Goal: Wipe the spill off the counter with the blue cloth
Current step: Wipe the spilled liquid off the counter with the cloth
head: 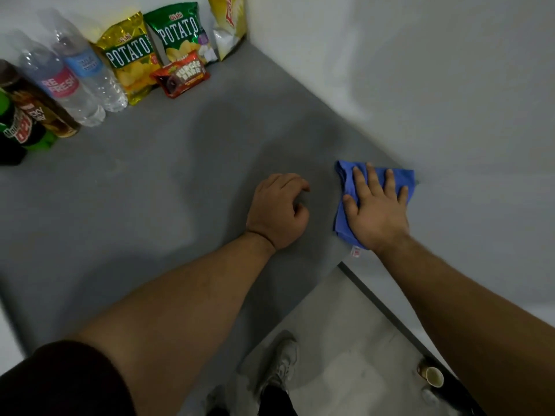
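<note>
Nearest us, our left hand rests curled in a loose fist on the grey counter, holding nothing. Just right of it, our right hand lies spread flat, pressing the blue cloth down beside the wall. No spill shows clearly; we should keep the palm flat and sweep overlapping strokes. The snack bags stand far beyond.

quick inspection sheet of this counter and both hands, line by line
surface: grey counter, no spill visible
job's things: blue cloth flat on the counter by the right wall
clutter: bottles, potato chip bags and a fudge bar pack along the back wall
grips: right hand spread flat on the cloth; left hand curled, resting on the counter, empty
cables: nothing seen
surroundings: paper cup and a shoe on the floor below
</note>
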`<state>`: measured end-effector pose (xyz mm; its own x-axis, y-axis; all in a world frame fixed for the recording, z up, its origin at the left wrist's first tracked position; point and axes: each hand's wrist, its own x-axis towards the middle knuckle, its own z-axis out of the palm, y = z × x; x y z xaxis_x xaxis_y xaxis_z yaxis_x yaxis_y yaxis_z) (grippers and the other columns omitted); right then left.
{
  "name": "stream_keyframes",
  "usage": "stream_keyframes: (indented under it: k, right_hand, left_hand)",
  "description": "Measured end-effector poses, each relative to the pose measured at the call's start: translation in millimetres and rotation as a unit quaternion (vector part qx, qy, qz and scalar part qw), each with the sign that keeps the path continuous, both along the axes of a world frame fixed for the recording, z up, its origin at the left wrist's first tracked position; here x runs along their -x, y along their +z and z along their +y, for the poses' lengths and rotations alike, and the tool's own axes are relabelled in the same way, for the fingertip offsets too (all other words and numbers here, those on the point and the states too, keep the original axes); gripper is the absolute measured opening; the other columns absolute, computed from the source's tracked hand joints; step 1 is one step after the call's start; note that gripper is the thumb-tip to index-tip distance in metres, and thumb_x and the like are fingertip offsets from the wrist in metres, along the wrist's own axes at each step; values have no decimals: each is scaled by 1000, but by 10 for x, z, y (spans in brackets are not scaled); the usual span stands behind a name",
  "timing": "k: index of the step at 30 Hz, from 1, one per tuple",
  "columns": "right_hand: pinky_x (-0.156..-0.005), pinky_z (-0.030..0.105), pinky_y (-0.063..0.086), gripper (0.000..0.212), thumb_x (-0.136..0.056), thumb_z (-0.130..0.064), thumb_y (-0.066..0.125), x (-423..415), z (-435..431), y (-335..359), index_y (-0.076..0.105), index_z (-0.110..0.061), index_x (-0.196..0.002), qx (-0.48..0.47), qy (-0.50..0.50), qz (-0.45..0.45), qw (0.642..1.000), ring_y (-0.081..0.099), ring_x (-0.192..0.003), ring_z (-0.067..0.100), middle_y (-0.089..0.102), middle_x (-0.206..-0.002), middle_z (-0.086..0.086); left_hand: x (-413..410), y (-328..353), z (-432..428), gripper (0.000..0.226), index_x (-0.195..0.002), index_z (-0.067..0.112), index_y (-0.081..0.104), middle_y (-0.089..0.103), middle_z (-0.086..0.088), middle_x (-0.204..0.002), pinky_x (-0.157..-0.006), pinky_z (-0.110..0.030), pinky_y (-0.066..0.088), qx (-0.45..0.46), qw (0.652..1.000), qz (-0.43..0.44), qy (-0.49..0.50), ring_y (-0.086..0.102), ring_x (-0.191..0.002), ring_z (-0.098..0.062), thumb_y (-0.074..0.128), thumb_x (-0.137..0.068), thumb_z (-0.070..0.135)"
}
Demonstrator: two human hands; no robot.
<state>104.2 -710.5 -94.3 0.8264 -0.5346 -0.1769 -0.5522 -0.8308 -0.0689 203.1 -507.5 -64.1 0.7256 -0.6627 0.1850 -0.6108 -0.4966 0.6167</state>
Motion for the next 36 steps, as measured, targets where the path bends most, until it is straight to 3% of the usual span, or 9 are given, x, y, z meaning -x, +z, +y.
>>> stream_keyframes:
  k: [10,18,23,27,32,36]
  right_hand:
    - [-125,61,13,67,-103,-50,23,286,921,57,27,-21,-163,-2,108,-48,993,16,-157,38,24,-171,5]
    - [-126,60,9,66,-105,-53,22,471,1656,46,24,-23,-164,-23,178,-39,983,10,-158,36,21,-172,4]
    - [-127,56,1,64,-107,-53,23,618,2292,33,21,-26,-164,-50,241,-38,968,2,-159,33,15,-173,0]
    - [-128,56,5,63,-107,-53,30,714,2768,10,24,-26,-164,-40,274,-35,960,5,-160,33,16,-172,-1]
    - [-126,57,8,65,-105,-52,35,727,3175,27,23,-27,-164,-47,303,-19,952,4,-160,32,15,-172,-3]
    - [-123,55,6,65,-102,-52,39,749,3501,87,29,-27,-162,-47,343,-2,938,12,-158,34,22,-171,-2]
  left_hand:
    - [173,8,1336,31,-102,11,71,69,-9,-107,-93,-39,48,-30,995,-38,89,63,-102,-31,63,-73,2]
    - [409,-43,2311,17,-91,13,67,61,-4,-86,-76,-33,45,-27,982,30,187,55,-81,-22,58,-76,13]
    - [498,-29,2711,17,-93,16,68,63,0,-90,-76,-33,48,-23,977,62,202,58,-82,-21,66,-79,7]
    - [492,13,2981,17,-97,15,67,62,0,-93,-78,-40,53,-4,980,84,180,60,-84,-21,64,-82,7]
    - [484,77,3315,23,-99,14,69,66,-2,-97,-82,-33,50,-3,979,79,190,61,-89,-20,68,-82,-1]
    - [499,116,3627,20,-100,13,71,68,-4,-98,-82,-32,49,-23,977,49,205,63,-89,-23,65,-82,5]
